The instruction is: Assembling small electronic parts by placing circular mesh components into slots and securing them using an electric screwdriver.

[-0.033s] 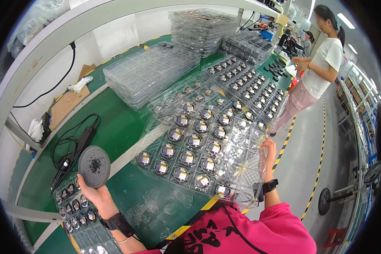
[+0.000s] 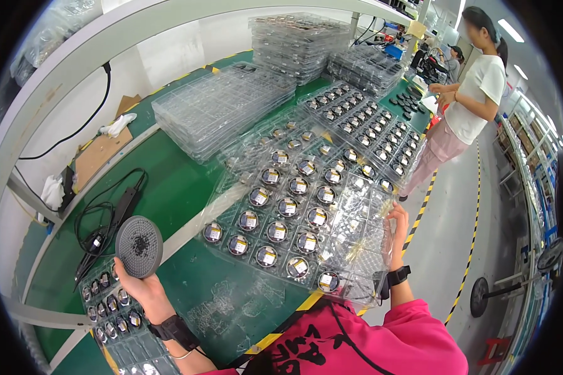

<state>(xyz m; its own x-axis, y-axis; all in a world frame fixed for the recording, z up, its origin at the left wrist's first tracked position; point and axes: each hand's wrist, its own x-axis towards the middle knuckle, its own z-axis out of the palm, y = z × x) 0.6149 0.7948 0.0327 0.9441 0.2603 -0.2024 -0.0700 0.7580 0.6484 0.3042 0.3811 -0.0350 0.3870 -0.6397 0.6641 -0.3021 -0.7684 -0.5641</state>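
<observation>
My left hand [image 2: 145,292] grips a round grey dish [image 2: 126,245] from below, holding it tilted at the left. Its face is covered in small bumps, and a cluster of tiny dark pieces sits at its middle. At the right, my right hand [image 2: 398,226] has its fingers curled over the edge of a clear plastic tray [image 2: 363,240]. Rows of round metal-rimmed parts [image 2: 277,231] with white and yellow labels fill most of its pockets; several pockets on the right side hold none. This tray overlaps others beneath it.
Another filled tray [image 2: 375,128] lies beyond, and a tray of small parts [image 2: 116,340] is at lower left. Stacked clear trays [image 2: 222,106] stand at the back. A black tool with a cable [image 2: 126,206] rests left. A person [image 2: 478,94] stands at far right.
</observation>
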